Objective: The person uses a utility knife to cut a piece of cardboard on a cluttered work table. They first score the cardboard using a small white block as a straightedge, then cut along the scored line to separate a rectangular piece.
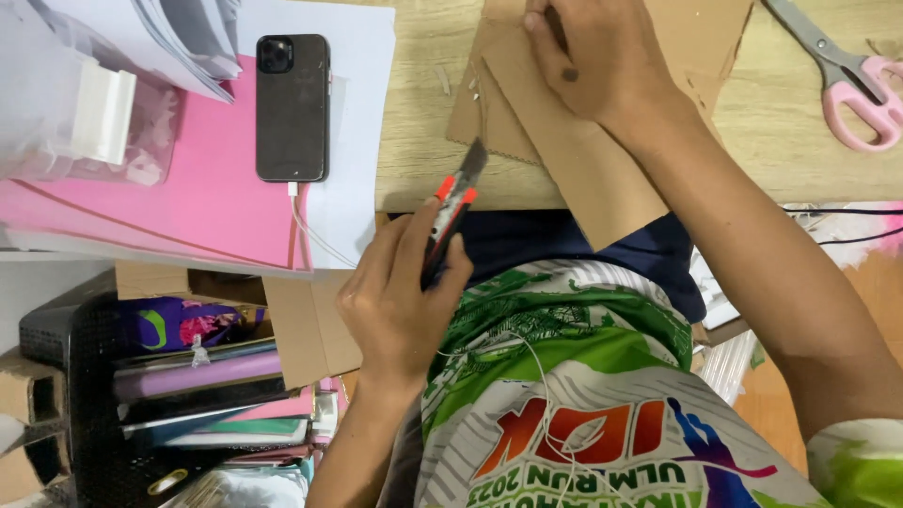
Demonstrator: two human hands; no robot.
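Pink paper (202,188) and a black phone (293,108) are lying at the table's (414,113) left. Nearer the middle, the left hand (400,301) is gripping an orange knife (453,209), blade out and touching no cardboard. The right hand (597,56) is pressing flat on the cardboard (583,160), which looks partly cut. Pink scissors (847,75) are lying far right.

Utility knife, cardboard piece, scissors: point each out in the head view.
utility knife (450,218), head view, on its orange and black body above the fingers.
cardboard piece (574,150), head view, on its bare middle.
scissors (861,94), head view, on the pink handle loop.
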